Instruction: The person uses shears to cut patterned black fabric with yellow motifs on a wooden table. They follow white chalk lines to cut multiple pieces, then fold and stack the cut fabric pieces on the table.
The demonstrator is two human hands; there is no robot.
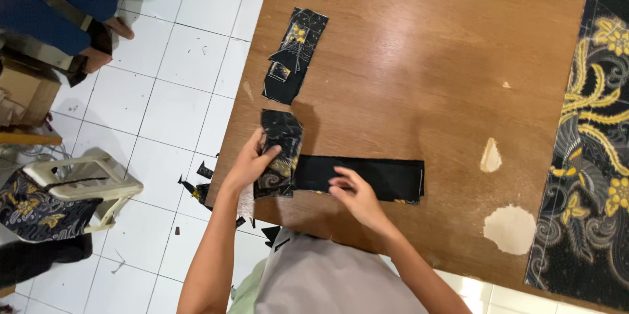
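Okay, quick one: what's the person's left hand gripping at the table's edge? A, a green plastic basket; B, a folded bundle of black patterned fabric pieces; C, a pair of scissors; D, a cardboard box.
B: the left hand curls its fingers around a folded bundle of black patterned fabric pieces held at the wooden table edge.

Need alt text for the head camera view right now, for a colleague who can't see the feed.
Seen from above, a person's left hand holds up a stack of small black patterned fabric pieces at the edge of a worn wooden table, while the right hand rests on a long black fabric strip. More scraps lie farther up; black-and-yellow patterned cloth covers the right edge.
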